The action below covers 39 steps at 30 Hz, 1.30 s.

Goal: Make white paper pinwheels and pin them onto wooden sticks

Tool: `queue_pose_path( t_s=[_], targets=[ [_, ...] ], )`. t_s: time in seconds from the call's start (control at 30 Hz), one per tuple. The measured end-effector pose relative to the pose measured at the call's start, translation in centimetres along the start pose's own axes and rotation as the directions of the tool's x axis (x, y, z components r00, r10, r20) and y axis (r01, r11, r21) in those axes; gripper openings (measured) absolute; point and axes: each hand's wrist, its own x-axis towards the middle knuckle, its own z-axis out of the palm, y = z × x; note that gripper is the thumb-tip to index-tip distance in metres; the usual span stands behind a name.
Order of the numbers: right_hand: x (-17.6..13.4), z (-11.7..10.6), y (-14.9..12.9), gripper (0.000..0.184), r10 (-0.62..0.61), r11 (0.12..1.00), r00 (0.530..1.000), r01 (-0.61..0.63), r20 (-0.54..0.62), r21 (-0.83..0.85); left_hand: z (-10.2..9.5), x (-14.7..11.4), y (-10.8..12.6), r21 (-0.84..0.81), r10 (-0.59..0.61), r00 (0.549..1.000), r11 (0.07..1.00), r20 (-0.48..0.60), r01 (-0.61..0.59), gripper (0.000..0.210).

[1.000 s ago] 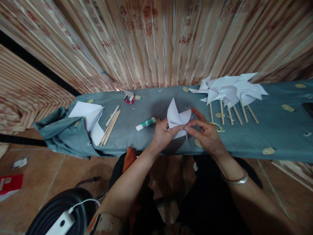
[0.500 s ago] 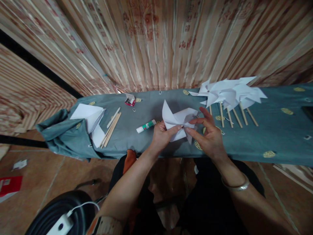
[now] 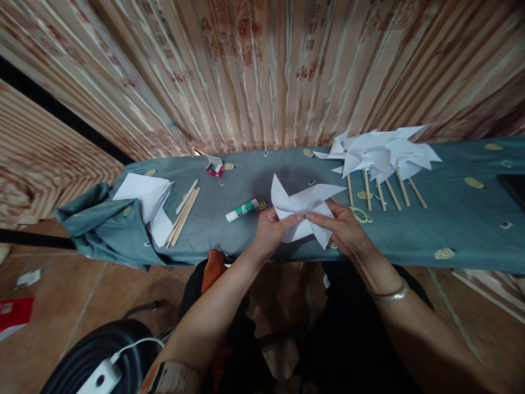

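Observation:
A white paper pinwheel (image 3: 320, 198) is held between my two hands above the front part of the table, with no stick visible on it. My left hand (image 3: 273, 227) grips its left side, the thumb pressed at the centre. From the right, my right hand (image 3: 346, 224) closes on it too, thumb tip at the small dark pin in the middle. The fingers behind the paper are mostly hidden. Left of my hands lies a green and white glue stick (image 3: 241, 210). Scissors with a pale green handle (image 3: 360, 214) lie just right of my right hand.
Finished pinwheels (image 3: 381, 153) on wooden sticks lie at the back right. A small open box of pins (image 3: 215, 166), loose sticks (image 3: 182, 218), a white pencil-like item (image 3: 187, 196) and folded paper (image 3: 143, 191) are on the left. A dark object (image 3: 512, 186) sits at the right edge.
My right hand has moved from spread fingers at the paper's right side to gripping the pinwheel, thumb at its centre. The right-hand blades now show more fully, and the scissors handle is uncovered.

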Motion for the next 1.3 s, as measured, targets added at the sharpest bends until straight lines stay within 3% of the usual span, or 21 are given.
queue_pose_path(
  t_s=[0.23, 0.7, 1.3],
  targets=[
    [0.3, -0.4, 0.4, 0.029, -0.132, 0.979, 0.990, 0.124, -0.039, -0.162, -0.8, 0.4, -1.0, 0.096, 0.039, 0.999, 0.995, -0.022, -0.037, 0.041],
    [0.4, -0.5, 1.3, 0.033, -0.064, 0.978, 0.995, 0.047, -0.079, -0.201, -1.1, 0.6, -1.3, 0.150, 0.075, 0.997, 0.986, -0.021, -0.071, 0.038],
    [0.3, -0.6, 1.3, 0.037, -0.025, 0.987, 1.000, 0.022, -0.016, -0.161, -1.1, 0.3, -0.6, 0.206, 0.039, 0.999, 0.978, -0.030, -0.032, 0.042]
  ],
)
